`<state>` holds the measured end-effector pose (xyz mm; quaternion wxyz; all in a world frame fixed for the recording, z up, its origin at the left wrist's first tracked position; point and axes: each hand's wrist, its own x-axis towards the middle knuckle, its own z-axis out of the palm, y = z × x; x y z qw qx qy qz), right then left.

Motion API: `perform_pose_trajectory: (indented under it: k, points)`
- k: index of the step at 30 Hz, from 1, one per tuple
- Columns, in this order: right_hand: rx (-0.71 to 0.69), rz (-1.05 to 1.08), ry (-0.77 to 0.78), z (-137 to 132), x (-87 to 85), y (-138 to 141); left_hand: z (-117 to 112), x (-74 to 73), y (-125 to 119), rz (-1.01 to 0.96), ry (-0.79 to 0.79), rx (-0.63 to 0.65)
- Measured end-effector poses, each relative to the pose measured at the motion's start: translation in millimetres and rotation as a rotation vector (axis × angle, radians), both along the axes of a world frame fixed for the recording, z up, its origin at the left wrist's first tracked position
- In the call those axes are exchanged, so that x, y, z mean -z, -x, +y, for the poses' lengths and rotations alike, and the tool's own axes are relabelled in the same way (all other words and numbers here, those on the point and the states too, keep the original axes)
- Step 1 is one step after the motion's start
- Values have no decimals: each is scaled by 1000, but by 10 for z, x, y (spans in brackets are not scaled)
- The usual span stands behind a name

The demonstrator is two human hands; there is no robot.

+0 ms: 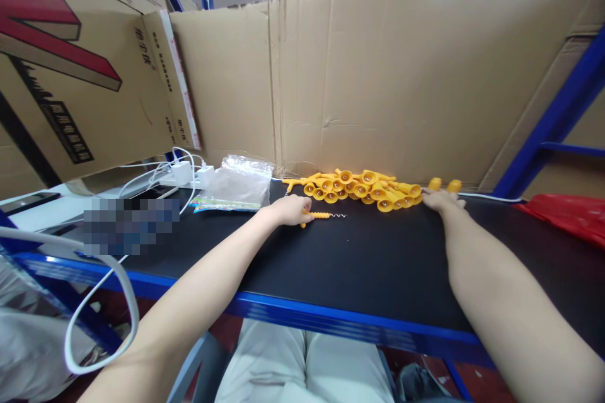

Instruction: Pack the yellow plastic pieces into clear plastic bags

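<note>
My left hand (pixel 292 209) rests on the black table top (pixel 368 264), its fingers closed round the yellow handle of a small corkscrew-like tool (pixel 324 215) whose metal spiral points right. My right hand (pixel 442 200) lies flat and open at the right end of a pile of several yellow funnel-shaped plastic parts (pixel 362 187), touching its edge. Two yellow caps (pixel 444 184) stand just behind the right fingers.
A cardboard sheet (pixel 378 82) walls the back of the table. A clear plastic bag (pixel 239 184) and white chargers with cables (pixel 186 171) lie at the left, beside a printed carton (pixel 70 69). A red bag (pixel 567 214) lies at the right. Blue frame edge (pixel 331 318) in front.
</note>
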<state>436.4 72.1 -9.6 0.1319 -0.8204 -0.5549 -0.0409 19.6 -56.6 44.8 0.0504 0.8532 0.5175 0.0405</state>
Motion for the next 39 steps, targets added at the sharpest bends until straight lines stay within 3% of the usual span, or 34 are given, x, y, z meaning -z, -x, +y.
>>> perform_pose_trajectory:
  k: [3,11,17,24,29,32,36,39]
  points:
    - [60,129,91,-49,-7,28,6,3,2,5,-12,-1]
    - [-20,94,110,-134,129,-67,43,32,18,-15,0,-5]
    - [-14,81,87,-441,165,16,53,32,21,-28,15,17]
    - [-75,97,-90,-711,-10,158,133,80,60,-52,27,35]
    - [-102,191,-446,-770,-264,309,169,106,81,-73,17,49]
    - [-208,249,-584,-842,-452,499,177,104,89,-87,-46,40]
    - [-436,436,-634,-984,-656,828,176,82,103,-165,-127,-25]
    - [-724,610,-469,-1101,-715,1078,176,67,112,-225,-169,-59]
